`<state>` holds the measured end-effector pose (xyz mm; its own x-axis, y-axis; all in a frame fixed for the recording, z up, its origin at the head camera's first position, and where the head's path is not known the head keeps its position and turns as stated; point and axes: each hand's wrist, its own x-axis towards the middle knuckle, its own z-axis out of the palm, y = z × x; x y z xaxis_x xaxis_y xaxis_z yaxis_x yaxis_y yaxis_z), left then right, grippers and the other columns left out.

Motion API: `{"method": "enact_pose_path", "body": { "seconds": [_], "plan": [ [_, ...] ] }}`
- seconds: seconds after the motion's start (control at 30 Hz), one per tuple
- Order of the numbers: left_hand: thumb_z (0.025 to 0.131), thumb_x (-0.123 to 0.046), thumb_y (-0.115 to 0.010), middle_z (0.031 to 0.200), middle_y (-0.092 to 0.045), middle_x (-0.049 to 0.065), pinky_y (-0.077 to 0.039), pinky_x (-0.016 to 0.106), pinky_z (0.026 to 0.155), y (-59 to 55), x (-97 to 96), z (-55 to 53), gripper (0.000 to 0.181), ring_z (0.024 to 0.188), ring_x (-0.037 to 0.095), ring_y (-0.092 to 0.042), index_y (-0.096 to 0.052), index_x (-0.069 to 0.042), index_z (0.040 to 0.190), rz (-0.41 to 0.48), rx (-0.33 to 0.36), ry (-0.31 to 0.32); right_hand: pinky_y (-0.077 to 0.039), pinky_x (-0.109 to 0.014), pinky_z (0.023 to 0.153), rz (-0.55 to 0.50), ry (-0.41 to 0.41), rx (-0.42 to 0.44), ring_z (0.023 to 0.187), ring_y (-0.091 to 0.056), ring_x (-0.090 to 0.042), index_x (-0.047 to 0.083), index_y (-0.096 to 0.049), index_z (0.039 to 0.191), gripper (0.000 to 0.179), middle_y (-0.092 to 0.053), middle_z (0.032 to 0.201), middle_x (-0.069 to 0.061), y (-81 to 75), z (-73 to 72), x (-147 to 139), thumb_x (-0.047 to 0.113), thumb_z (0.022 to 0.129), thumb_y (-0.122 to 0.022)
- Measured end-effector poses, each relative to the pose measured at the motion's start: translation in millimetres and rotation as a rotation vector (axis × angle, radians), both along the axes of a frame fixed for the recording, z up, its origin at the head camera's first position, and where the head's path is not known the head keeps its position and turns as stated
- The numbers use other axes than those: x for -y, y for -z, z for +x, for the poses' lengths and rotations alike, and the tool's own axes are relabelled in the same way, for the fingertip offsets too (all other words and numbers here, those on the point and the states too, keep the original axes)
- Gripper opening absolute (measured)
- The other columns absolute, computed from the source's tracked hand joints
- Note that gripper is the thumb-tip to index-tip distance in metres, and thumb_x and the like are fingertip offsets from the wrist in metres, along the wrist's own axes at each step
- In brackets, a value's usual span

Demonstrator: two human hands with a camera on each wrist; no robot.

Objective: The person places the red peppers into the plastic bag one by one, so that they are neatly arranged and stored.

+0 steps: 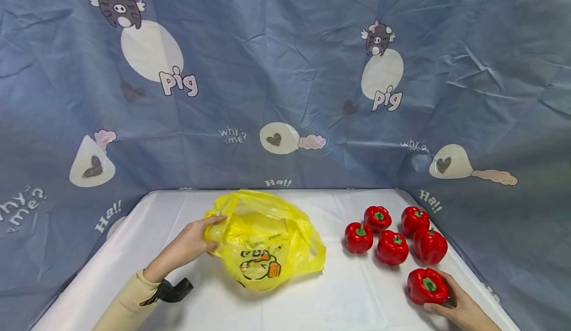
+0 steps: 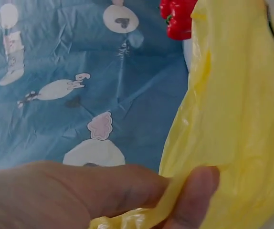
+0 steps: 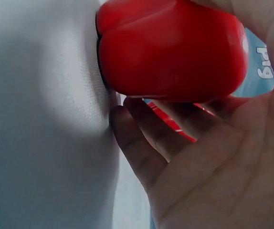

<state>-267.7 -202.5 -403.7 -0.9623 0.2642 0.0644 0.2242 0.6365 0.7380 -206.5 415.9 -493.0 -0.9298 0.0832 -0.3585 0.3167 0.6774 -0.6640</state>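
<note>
A yellow plastic bag (image 1: 267,276) with a printed cartoon lies at mid-table, its mouth spread and facing up. My left hand (image 1: 187,244) pinches the bag's left rim between thumb and fingers; the left wrist view shows the plastic (image 2: 232,109) caught there. At the table's front right, my right hand (image 1: 464,303) grips a red bell pepper (image 1: 421,287), thumb on the near side and fingers round the far side. In the right wrist view this pepper (image 3: 170,52) sits on or just above the white cloth; contact is hard to tell.
Several more red bell peppers (image 1: 392,248) stand grouped beyond my right hand, right of the bag. A white cloth (image 1: 339,301) covers the table. Blue printed fabric (image 1: 285,73) hangs behind it and along both sides. A black strap device (image 1: 174,290) is on my left wrist.
</note>
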Motion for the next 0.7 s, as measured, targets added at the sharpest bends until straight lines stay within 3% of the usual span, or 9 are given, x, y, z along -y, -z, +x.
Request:
{"method": "enact_pose_path", "body": {
  "seconds": [0.17, 0.3, 0.43, 0.7],
  "plan": [
    [0.075, 0.002, -0.066, 0.142, -0.048, 0.024, -0.032, 0.021, 0.044, -6.8, -2.2, 1.8, 0.065, 0.044, 0.006, -0.027, -0.052, -0.003, 0.138, -0.088, -0.073, 0.002, -0.049, -0.055, 0.089, -0.010, 0.028, 0.010, 0.116, -0.041, -0.047, -0.001, -0.008, 0.148, 0.117, -0.032, 0.139, -0.032, 1.2, -1.5, 0, 0.050, 0.071, -0.078],
    [0.076, 0.002, -0.067, 0.140, -0.048, 0.028, -0.039, 0.024, 0.046, -12.0, -4.4, 3.6, 0.064, 0.043, 0.009, -0.041, -0.052, -0.001, 0.137, -0.071, -0.078, 0.018, -0.051, -0.055, 0.088, 0.005, 0.051, 0.006, 0.115, -0.041, -0.048, 0.000, -0.010, 0.148, 0.119, -0.032, 0.138, -0.033, 1.4, -3.1, 1, 0.052, 0.067, -0.080],
    [0.079, 0.002, -0.067, 0.141, -0.043, 0.032, -0.050, 0.027, 0.053, -13.8, -7.9, 4.1, 0.062, 0.053, 0.020, -0.062, -0.050, 0.000, 0.138, 0.000, -0.044, 0.018, -0.051, -0.053, 0.087, -0.015, 0.062, 0.003, 0.115, -0.041, -0.048, -0.001, -0.010, 0.148, 0.115, -0.032, 0.138, -0.033, 2.0, -2.7, 2, 0.049, 0.070, -0.079],
    [0.080, 0.001, -0.068, 0.140, -0.046, 0.031, -0.051, 0.026, 0.053, -13.6, -11.1, 4.6, 0.058, 0.054, 0.018, -0.063, -0.053, -0.001, 0.136, 0.008, -0.069, 0.018, -0.051, -0.053, 0.088, -0.023, 0.052, -0.027, 0.115, -0.044, -0.046, -0.002, -0.011, 0.148, 0.111, -0.034, 0.138, -0.034, 2.5, -1.4, 5, 0.045, 0.074, -0.078]
  ]
}}
